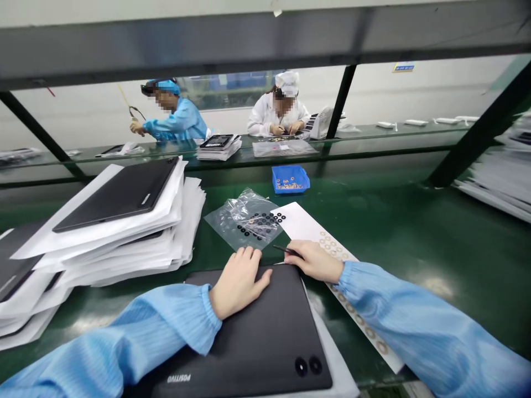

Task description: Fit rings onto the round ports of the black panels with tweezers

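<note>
Spread flat on a matte black tablet (257,331), near on the green desk (415,309): the left hand (238,282). Pinching slim dark tweezers (284,250) just past the tablet's far edge: the right hand (314,261). Just beyond, a crinkled clear bag (226,218) of black rubber rings (261,224), overlapping a white sheet (301,221) of tan paper rings (332,246).

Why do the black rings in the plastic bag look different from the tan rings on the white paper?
The black rings are dark, while the tan rings are pale brown. The black rings sit in a clear plastic bag, but the tan rings lie on a white sheet. The black rings make a small bunch; the tan rings stretch along the sheet. Both are small and round.
</note>
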A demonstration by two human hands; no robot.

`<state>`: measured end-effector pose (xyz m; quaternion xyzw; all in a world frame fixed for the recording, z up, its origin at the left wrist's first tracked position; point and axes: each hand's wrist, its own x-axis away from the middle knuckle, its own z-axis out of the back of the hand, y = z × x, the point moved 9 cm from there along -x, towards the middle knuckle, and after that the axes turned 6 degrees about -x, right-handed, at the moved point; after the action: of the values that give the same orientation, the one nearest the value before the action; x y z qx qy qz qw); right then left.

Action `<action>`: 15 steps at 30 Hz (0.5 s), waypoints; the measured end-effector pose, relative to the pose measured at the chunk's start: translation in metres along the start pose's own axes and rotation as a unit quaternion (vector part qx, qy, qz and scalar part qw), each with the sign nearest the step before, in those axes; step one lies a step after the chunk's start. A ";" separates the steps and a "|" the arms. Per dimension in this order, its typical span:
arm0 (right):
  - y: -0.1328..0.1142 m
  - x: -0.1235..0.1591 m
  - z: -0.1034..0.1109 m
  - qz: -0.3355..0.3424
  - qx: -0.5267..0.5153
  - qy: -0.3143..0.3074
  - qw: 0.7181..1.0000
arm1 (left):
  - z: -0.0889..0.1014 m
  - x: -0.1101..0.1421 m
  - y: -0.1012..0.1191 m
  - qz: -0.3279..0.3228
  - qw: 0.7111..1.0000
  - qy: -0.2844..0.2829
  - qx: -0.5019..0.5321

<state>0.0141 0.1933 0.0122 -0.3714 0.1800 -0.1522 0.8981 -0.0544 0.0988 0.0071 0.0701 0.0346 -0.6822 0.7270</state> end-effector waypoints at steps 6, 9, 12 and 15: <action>0.004 0.004 0.008 -0.032 -0.055 0.032 0.997 | 0.004 -0.007 -0.012 -0.008 0.997 -0.057 0.052; 0.008 0.007 0.008 -0.068 -0.141 0.023 0.987 | 0.014 -0.007 -0.015 -0.019 0.991 -0.089 0.099; 0.012 0.011 0.004 -0.139 -0.306 0.020 0.942 | 0.029 -0.010 -0.018 -0.011 0.985 -0.092 0.147; -0.001 0.014 -0.005 -0.156 -0.404 -0.018 0.901 | 0.046 -0.015 -0.029 0.033 0.978 -0.061 0.195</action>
<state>0.0241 0.1839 0.0063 -0.7286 0.1494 -0.1976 0.6385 -0.0863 0.1052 0.0529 0.1697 -0.1458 -0.6541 0.7226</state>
